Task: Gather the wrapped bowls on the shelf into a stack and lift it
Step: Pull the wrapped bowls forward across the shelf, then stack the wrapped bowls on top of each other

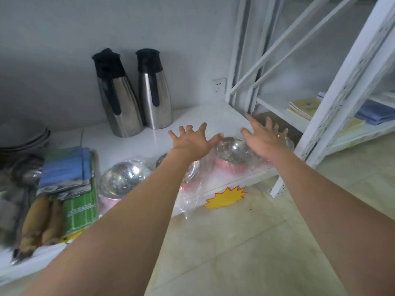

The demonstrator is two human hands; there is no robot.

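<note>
Three steel bowls in clear plastic wrap sit along the front of the white shelf. The left bowl lies in the open. The middle bowl is mostly hidden under my left forearm. The right bowl rests on a pink base between my hands. My left hand hovers with fingers spread just left of the right bowl. Spread wide as well, my right hand is over that bowl's right rim. Neither hand holds anything.
Two steel thermos jugs stand at the back of the shelf. Folded blue and green packets and brown rolls lie at the left. A white metal rack stands at the right. A yellow star sticker marks the shelf edge.
</note>
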